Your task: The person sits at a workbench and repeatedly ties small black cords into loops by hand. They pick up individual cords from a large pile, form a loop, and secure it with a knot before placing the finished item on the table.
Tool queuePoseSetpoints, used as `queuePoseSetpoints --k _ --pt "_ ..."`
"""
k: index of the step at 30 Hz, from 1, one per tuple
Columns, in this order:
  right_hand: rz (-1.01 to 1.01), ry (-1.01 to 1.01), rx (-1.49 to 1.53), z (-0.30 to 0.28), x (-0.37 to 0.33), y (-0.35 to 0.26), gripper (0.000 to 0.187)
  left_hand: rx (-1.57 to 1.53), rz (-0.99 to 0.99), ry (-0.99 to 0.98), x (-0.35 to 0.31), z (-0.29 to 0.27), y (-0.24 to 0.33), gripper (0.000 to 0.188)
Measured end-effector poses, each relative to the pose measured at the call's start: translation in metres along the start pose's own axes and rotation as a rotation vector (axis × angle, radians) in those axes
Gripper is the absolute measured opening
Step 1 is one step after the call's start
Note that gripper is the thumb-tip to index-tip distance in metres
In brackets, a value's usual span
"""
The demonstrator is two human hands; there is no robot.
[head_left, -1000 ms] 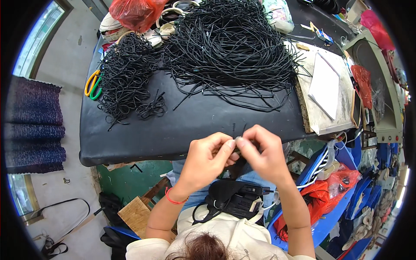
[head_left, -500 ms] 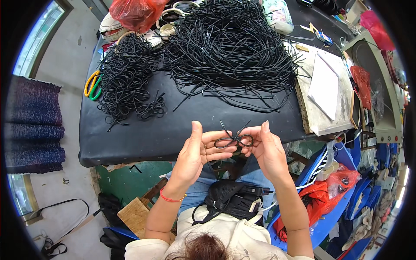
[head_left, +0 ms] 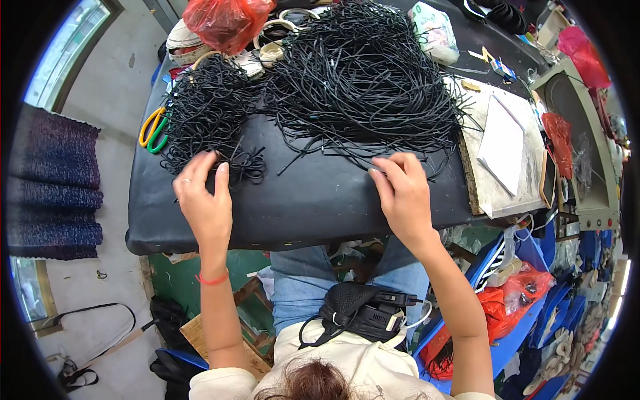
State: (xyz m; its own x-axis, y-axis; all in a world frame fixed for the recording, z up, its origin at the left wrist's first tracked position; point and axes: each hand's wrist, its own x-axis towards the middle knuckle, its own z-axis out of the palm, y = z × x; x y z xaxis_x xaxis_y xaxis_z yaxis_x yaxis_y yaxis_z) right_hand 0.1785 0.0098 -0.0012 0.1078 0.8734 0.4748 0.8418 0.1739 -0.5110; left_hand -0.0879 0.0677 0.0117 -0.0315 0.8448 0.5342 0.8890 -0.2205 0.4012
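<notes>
My left hand [head_left: 205, 195] is at the front edge of a heap of black cords tied in loops and bows [head_left: 210, 100]. Its thumb and fingers are apart, and no cord shows between them. Beside its thumb lies a small looped bundle [head_left: 250, 165] of the same cord. My right hand [head_left: 405, 193] is at the near edge of a big pile of long, loose black cords [head_left: 367, 87]. Its thumb and forefinger come together on a cord there; the other fingers are curled.
Scissors with yellow and green handles [head_left: 154, 130] lie left of the looped heap. A red plastic bag [head_left: 228, 23] stands behind it. At the right, a board [head_left: 470, 150] carries white paper [head_left: 503, 147]. The black tabletop [head_left: 300, 213] ends just before my lap.
My hands have parted from in front of me, where they held a cord bow. The left has gone to the looped heap, the right to the loose cords. The bow is out of my fingers.
</notes>
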Motion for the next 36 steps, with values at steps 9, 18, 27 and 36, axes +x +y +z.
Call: queuePoseSetpoints --k 9,18,27,36 --pt "-0.270 -0.054 -0.074 -0.012 0.009 -0.012 0.012 -0.328 0.467 -0.239 -0.016 0.018 0.092 0.033" --pt "-0.272 0.087 0.002 -0.047 0.000 -0.017 0.020 -0.652 0.136 -0.549 -0.032 0.000 0.088 0.014" --pt "0.048 -0.074 0.389 -0.030 -0.007 -0.043 0.022 -1.634 -0.808 -0.802 -0.046 0.015 0.111 0.022" --pt "0.081 -0.163 0.467 -0.033 -0.008 -0.049 0.024 -1.713 -0.949 -0.932 -0.050 0.016 0.103 0.022"
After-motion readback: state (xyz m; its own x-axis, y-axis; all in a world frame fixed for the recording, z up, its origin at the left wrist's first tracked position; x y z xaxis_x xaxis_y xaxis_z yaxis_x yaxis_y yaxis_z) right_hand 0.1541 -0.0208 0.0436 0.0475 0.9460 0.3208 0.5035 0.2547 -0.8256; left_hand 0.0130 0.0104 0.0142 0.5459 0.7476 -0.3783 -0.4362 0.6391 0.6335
